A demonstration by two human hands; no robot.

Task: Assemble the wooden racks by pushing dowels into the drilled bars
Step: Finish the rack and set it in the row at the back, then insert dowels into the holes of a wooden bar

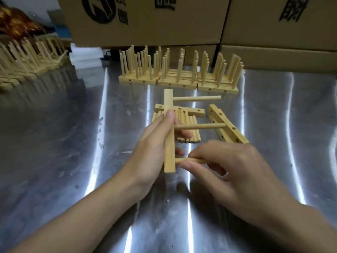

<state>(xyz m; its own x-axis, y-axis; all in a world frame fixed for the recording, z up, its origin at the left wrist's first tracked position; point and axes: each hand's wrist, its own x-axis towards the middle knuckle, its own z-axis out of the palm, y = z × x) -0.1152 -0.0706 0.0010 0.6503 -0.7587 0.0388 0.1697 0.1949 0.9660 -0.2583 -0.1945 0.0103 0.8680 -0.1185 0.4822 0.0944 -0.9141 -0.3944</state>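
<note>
Dowel pinched near its tip in the right hand, meeting the lower end of the drilled bar, which the left hand grips mid-length above the tabletop. Light, stiff, smooth wood, probably a snug fit; hold close to the tip. Hole hidden; seating depth unclear; dowel's rear lost in the palm.

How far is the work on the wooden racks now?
Done: several bars with upright dowels stand at the back. In hand: the left hand holds a bar with two dowels seated; the right hand pinches a third dowel against its lower end. Left: loose dowels and empty drilled bars.
</note>
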